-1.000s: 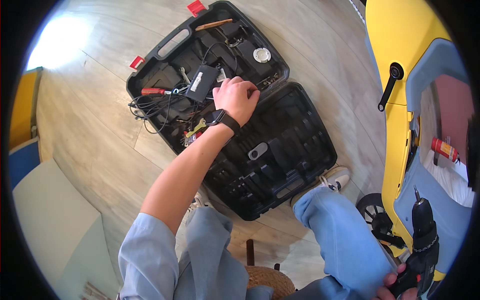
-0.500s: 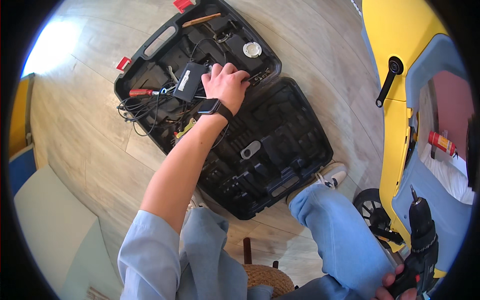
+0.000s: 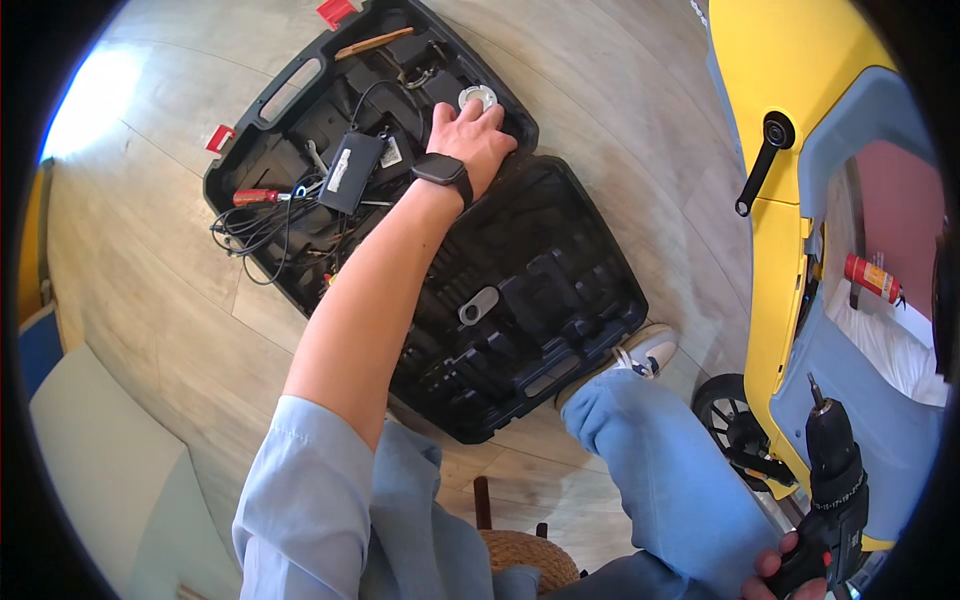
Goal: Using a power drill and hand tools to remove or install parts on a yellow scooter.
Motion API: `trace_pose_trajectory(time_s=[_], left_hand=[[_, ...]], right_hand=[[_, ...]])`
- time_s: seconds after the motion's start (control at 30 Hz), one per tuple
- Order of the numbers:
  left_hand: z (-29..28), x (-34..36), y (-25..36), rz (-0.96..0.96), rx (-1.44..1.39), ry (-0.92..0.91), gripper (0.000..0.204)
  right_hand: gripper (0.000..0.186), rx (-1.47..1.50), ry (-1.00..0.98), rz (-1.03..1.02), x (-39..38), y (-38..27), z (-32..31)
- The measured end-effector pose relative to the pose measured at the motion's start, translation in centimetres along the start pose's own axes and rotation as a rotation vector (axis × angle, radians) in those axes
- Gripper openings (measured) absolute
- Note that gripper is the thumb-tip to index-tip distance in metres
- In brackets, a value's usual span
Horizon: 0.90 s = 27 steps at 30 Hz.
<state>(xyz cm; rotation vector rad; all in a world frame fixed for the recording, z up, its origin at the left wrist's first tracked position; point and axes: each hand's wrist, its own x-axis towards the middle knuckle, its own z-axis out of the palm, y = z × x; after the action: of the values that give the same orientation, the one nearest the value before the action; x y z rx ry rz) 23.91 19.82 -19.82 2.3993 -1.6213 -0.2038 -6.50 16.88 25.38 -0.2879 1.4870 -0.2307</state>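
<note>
My hands are well apart. My left hand [image 3: 470, 145] is stretched over the far half of the open black tool case [image 3: 555, 215], fingers a little spread and bent, their tips at the near edge of a round silver disc [image 3: 478, 94]; I can't tell whether they grip it or anything beneath. My right hand [image 3: 767, 565], partly cut off by the lower edge of view, is closed around the grip of a black power drill [image 3: 838, 500], whose bit points up and slightly left.

A dark watch [image 3: 440, 170] sits on my left wrist, above a rolled light-blue sleeve [image 3: 310, 490]. Left of that hand, in the far half of the case, lies a flat black box [image 3: 350, 172] with a pale label, and beyond it a red-handled screwdriver [image 3: 257, 197]. Tangled black cables [image 3: 262, 232] spill over the case's left rim. A thin wooden stick [image 3: 374, 43] lies near the top. In the near half there's a grey oblong piece [image 3: 478, 306] with a round hole.

The case rests on the pale floor [image 3: 150, 230], just beyond my shoe [image 3: 650, 350]. To the right stands a yellow-and-blue body [image 3: 775, 270] with a black crank [image 3: 765, 165] and a wheel [image 3: 735, 425]; a red cylinder [image 3: 872, 278] shows past it.
</note>
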Motion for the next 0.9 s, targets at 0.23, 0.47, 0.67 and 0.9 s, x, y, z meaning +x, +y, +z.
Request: trace_pose_trajectory(time_s=[0.23, 0.47, 0.67, 0.9], left_hand=[[0.9, 0.6, -0.2, -0.086, -0.054, 0.035, 0.011], [-3.0, -1.7, 0.7, -0.4, -1.025, 0.214, 0.012], [-5.1, -3.9, 0.0, -0.53, -1.443, 0.216, 0.01], [-7.2, -4.4, 0.7, -0.522, -1.903, 0.273, 0.01]], right_hand=[[0.064, 0.038, -0.02, 0.012, 0.1, -0.6, -0.3], [0.064, 0.077, 0.0, 0.04, 0.2, -0.9, -0.5], [0.064, 0.044, -0.011, 0.031, 0.1, -0.5, -0.2], [0.063, 0.003, -0.043, 0.079, -0.2, -0.2, -0.3]])
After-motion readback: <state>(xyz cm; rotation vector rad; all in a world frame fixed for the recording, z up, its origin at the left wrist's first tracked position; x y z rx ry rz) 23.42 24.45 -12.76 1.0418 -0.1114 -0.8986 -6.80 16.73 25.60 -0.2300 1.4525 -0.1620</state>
